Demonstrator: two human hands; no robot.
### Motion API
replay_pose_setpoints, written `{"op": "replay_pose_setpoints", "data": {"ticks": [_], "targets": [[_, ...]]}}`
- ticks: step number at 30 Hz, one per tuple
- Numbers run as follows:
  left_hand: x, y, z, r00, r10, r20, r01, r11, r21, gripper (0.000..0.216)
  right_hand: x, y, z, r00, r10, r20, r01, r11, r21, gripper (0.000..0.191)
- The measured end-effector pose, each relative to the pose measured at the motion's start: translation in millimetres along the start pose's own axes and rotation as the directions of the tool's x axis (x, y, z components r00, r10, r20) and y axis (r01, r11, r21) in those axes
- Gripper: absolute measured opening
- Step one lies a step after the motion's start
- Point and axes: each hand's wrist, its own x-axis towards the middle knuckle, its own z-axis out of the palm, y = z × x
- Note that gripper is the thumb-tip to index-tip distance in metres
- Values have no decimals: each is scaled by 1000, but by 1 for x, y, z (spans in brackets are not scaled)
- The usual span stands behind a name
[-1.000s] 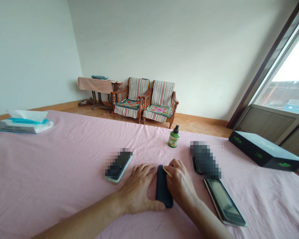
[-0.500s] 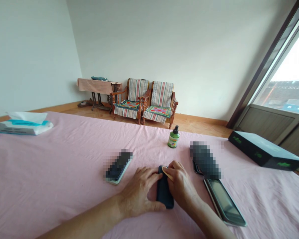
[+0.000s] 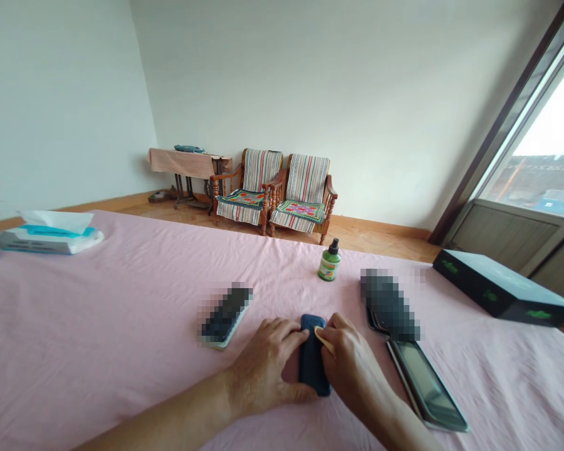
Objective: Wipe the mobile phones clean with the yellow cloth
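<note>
A dark blue phone case (image 3: 313, 360) lies flat on the pink cloth in front of me; whether a phone sits inside it I cannot tell. My left hand (image 3: 272, 363) steadies it, fingertips at its upper left edge and thumb along its bottom end. In my right hand (image 3: 350, 354), pinched between closed fingers, is a thin cream-coloured piece (image 3: 323, 337), pressed against the case's upper right part. Its far end is hidden by my fingers. Beyond the hands stands a green spray bottle (image 3: 329, 262) with a black top.
A phone (image 3: 226, 316), partly pixelated, lies left of my hands. On the right are a pixelated dark item (image 3: 390, 305) and a glassy framed slab (image 3: 427, 383). A black box (image 3: 502, 291) sits at the right edge, a tissue pack (image 3: 51, 239) at far left.
My right hand has moved slightly down and right across the case with the cream piece, uncovering more of its top. My left hand stays in place. The view has shifted slightly.
</note>
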Motion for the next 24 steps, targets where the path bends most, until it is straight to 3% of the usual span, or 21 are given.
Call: {"op": "replay_pose_setpoints", "data": {"ticks": [20, 24], "targets": [[1, 4, 2, 1000, -9, -14, 10, 999, 40, 73, 3, 6, -3, 1000, -25, -10, 25, 1000, -6, 27], [4, 5, 1, 1000, -31, -4, 31, 999, 27, 68, 4, 3, -2, 997, -77, -10, 77, 997, 19, 27]]}}
